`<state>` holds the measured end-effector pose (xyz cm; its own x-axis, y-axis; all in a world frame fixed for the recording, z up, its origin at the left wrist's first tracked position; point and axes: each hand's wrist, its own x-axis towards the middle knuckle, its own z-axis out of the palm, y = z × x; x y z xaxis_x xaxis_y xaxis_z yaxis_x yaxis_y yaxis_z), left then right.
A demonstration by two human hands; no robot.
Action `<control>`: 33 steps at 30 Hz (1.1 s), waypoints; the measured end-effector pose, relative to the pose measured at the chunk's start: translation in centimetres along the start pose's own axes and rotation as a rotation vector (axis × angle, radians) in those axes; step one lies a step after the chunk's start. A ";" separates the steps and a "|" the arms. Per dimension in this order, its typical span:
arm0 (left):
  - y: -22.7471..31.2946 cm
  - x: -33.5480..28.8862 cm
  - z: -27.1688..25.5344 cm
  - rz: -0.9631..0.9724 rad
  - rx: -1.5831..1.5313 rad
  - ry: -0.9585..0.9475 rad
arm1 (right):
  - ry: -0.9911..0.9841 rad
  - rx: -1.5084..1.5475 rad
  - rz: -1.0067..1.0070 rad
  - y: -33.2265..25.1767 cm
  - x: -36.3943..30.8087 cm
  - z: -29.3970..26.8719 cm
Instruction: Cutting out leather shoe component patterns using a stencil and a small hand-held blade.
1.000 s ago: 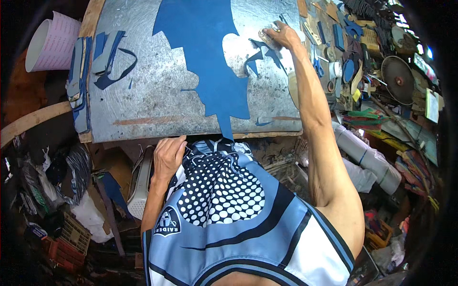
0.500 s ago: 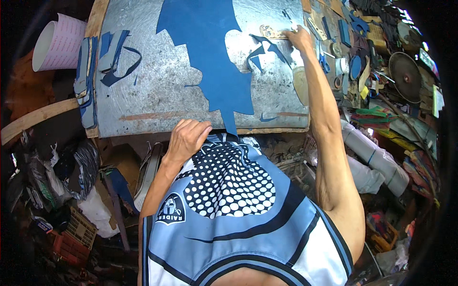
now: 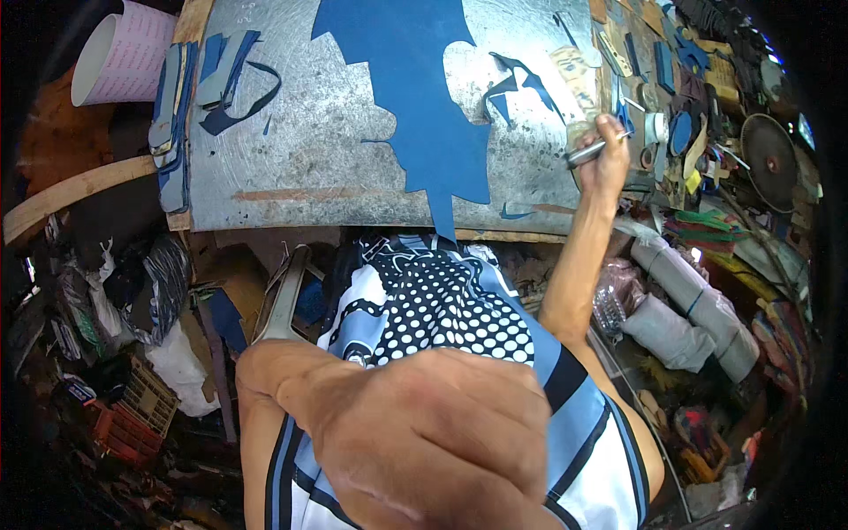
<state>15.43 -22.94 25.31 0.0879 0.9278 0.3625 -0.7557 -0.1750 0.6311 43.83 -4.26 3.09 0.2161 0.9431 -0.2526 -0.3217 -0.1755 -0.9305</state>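
My right hand (image 3: 606,168) is closed around a slim silver tool (image 3: 584,156) with a thin tip, held above the right side of a metal-topped table (image 3: 309,150). Very close to the camera, my left hand (image 3: 433,433) shows its back and knuckles in front of my chest; its fingers are out of sight. A large blue sheet (image 3: 424,106) with a jagged, cut-out outline lies down the middle of the table, its narrow end hanging over the front edge. Tan pattern pieces (image 3: 574,75) lie just beyond my right hand, beside curved dark-blue offcuts (image 3: 521,79).
Stacked blue strips (image 3: 172,115) rest along the table's left edge, near a looped scrap (image 3: 256,102). A rolled pinkish sheet (image 3: 124,57) stands at far left. Tools and scraps crowd the right side, with a round fan (image 3: 768,163) and wrapped rolls (image 3: 689,300) beyond.
My right hand has drawn back from the tan pattern piece toward me, now with the silver tool in it. My left hand has left the table's front edge and come up close to the camera.
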 end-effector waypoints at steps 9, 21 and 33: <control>0.4 -0.2 2.2 0.211 -0.159 0.155 | 0.051 -0.305 0.071 3.6 -12.5 0.1; -2.9 -9.7 -16.2 -0.362 1.414 0.057 | -0.284 -0.412 0.256 3.7 -22.4 5.4; -2.4 -14.3 -20.5 -0.726 0.986 0.084 | -0.371 -0.615 0.421 5.2 -27.8 7.4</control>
<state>2.71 -29.06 4.54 0.2144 0.9257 -0.3115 0.2691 0.2506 0.9299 29.31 -29.28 7.19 -0.1622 0.7771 -0.6081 0.2770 -0.5556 -0.7840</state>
